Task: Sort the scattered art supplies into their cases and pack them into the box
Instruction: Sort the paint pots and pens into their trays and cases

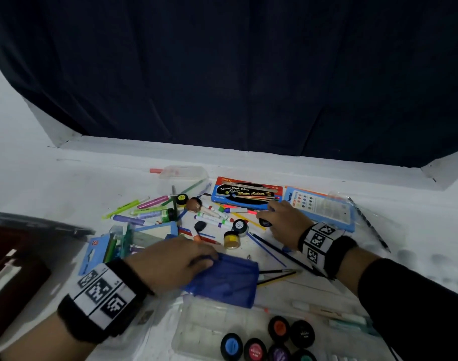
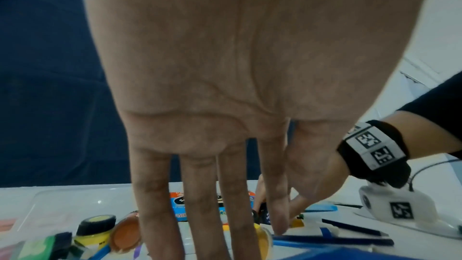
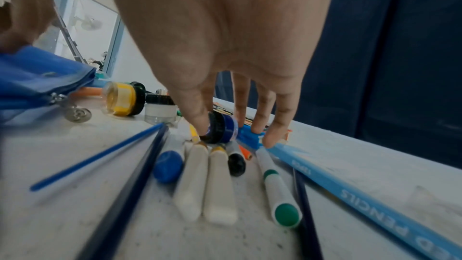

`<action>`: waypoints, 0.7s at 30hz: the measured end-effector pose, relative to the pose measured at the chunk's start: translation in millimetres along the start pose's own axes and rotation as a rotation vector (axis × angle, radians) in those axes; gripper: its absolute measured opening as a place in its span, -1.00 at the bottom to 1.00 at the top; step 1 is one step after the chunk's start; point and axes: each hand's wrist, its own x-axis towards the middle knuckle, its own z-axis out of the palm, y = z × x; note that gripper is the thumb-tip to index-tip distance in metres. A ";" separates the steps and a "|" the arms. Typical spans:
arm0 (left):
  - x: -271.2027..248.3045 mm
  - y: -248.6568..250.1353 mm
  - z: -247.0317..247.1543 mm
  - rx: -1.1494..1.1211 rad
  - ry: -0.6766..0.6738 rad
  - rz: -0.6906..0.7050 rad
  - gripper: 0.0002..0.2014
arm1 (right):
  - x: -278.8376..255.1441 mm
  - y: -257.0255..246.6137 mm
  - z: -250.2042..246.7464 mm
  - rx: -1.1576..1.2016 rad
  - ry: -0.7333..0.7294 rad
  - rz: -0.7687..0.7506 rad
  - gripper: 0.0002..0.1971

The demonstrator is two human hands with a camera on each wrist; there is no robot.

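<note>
Left hand (image 1: pixel 170 261) flat on blue pouch (image 1: pixel 228 280); right hand (image 1: pixel 282 222) pinching blue paint jar (image 3: pixel 222 127).

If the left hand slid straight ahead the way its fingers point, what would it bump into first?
Probably the yellow paint pot. The left hand lies on the blue pouch, fingers straight, and in the left wrist view the pot sits just past the fingertips. Depth is hard to judge, so this is a guess.
</note>
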 end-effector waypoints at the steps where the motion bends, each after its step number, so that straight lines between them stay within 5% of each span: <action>1: 4.7 -1.8 -2.3 0.005 0.024 -0.005 -0.73 | 0.2 0.8 1.3 0.008 0.018 -0.008 -0.54; 6: 43.0 10.5 -17.9 0.085 0.151 -0.031 -0.75 | -17.7 2.4 -13.1 0.079 0.120 0.007 -0.88; 13: 92.7 30.9 -18.0 0.260 0.032 -0.251 -0.39 | -88.7 -7.9 -51.1 0.629 0.394 0.017 -0.82; 21: 103.6 25.8 -7.2 0.158 -0.046 -0.284 -0.59 | -171.6 -42.2 -49.6 1.180 0.383 0.083 -0.73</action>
